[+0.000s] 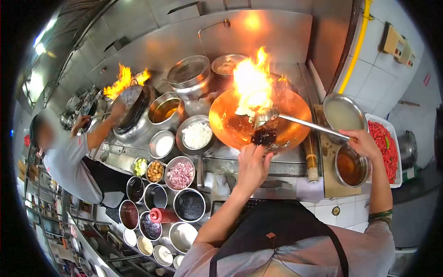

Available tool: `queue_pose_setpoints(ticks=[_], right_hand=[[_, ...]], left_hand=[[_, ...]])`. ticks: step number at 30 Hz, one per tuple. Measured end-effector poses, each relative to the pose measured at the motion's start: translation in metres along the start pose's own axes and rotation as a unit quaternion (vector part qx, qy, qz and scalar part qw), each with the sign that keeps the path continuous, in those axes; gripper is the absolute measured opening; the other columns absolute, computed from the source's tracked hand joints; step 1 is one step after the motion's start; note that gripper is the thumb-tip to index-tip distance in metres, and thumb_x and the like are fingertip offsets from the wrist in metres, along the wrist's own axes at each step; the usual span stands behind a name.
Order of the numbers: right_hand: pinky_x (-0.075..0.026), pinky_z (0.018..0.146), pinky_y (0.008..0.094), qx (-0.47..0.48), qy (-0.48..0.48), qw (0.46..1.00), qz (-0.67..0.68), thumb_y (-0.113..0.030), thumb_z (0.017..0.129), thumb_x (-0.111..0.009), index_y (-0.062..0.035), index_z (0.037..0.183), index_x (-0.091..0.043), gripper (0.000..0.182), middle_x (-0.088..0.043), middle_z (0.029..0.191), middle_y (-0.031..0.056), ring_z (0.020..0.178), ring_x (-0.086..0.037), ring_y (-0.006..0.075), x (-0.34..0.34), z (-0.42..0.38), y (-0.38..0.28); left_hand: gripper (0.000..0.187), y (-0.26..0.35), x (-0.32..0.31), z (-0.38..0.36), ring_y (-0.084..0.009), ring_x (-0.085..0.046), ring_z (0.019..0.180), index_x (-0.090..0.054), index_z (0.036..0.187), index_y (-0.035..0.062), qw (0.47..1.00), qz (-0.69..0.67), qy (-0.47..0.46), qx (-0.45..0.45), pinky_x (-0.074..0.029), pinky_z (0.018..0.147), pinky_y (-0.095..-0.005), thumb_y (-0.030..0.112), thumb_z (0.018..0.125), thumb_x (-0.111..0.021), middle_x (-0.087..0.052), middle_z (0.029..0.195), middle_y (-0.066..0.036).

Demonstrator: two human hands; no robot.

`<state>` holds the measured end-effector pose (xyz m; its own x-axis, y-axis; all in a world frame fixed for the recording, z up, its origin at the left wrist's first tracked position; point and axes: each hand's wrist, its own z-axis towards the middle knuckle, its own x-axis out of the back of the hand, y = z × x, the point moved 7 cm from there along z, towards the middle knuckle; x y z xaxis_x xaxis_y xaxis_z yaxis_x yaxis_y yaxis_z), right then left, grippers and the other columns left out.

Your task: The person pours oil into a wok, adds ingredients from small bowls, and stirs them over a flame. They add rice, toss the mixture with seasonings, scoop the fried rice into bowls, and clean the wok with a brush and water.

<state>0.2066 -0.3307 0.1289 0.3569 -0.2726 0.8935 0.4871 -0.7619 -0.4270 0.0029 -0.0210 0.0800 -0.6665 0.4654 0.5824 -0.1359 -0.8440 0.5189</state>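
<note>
A large wok sits on the burner in front of me, with tall flames rising from it. My left hand is closed at the wok's near rim. A dark, crumpled bundle, which looks like a cloth, lies at its fingertips over the rim. My right hand grips the wooden end of a long-handled ladle. The ladle's bowl is inside the wok, beside the flames, and part of the food there is hidden by fire and glare.
To the left, a co-worker handles another flaming wok. Several seasoning containers and a bowl of sliced meat stand at front left. On the right are a pot of brown liquid, a basket of red strips and a bamboo brush.
</note>
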Motion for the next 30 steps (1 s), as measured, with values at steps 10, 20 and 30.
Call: queue_pose_setpoints(ticks=[10,20,30], right_hand=[[-0.051,0.081,0.0407,0.115,0.164,0.972,-0.127,0.000,0.080,-0.059,-0.0251,0.128,-0.062,0.055,-0.064,0.098,0.0143,0.088,-0.063,0.0338,-0.034,0.023,-0.041],[-0.051,0.082,0.0343,0.036,0.117,0.980,0.158,-0.002,0.083,-0.061,-0.0033,0.133,-0.052,0.052,-0.063,0.118,0.0172,0.097,-0.065,0.0271,-0.102,0.017,-0.005],[-0.052,0.076,0.0366,0.031,0.054,0.983,0.173,-0.015,0.085,-0.064,-0.0041,0.136,-0.049,0.054,-0.066,0.098,0.0180,0.080,-0.065,0.0262,-0.130,0.033,-0.082]], left_hand=[[0.017,-0.039,-0.058,-0.052,-0.0361,-0.052,0.089,-0.059,0.087,0.0045,0.998,0.042,-0.046,0.032,-0.042,0.074,-0.0477,0.017,0.081,-0.070,-0.054,0.090,-0.015],[0.021,-0.060,-0.050,0.020,-0.0363,-0.054,0.090,-0.061,0.090,0.0033,0.999,0.013,-0.014,0.026,-0.044,0.076,-0.0471,0.019,0.080,-0.071,-0.058,0.090,-0.015],[0.035,-0.213,0.030,0.014,-0.0366,-0.060,0.102,-0.067,0.103,-0.0013,0.979,0.074,0.071,0.177,-0.048,0.090,-0.0440,0.028,0.083,-0.069,-0.065,0.102,-0.022]])
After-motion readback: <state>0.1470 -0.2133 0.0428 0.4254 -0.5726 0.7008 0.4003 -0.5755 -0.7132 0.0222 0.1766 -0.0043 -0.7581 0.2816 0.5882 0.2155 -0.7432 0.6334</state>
